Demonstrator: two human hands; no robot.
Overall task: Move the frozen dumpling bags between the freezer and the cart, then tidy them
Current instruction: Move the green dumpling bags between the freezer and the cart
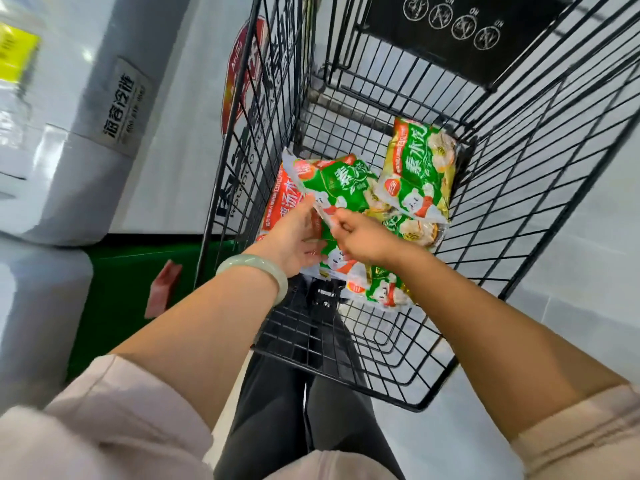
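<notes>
Head view: the black wire shopping cart (519,188) runs out of the frame at the top and right, and motion blurs the white freezer cabinet (69,174) to its left, so only its grey label is partly readable. The person's black-trousered legs hide part of the cart's near end.

In the basket lies a loose heap of dumpling packs. The crinkled green and white plastic dumpling bag (343,183) is lifted on top, its clear sealed edge creased between the two hands. The right hand (363,237) is curled, and its fingertips pinch that edge. The left hand (294,237), with a pale green smooth stone bangle (256,268) on the wrist, reaches the same edge with its fingers; I cannot tell whether they grip it or only touch it.

A red-printed plastic bag (275,206) is mostly covered by the lifted one and the left hand. A second glossy green bag with gold trim (420,168) leans against the far right wall, and another green bag (381,289) lies partly under the right wrist.

A flat black panel with white round icons (450,39) closes the far end; the icons are too small to read
</notes>
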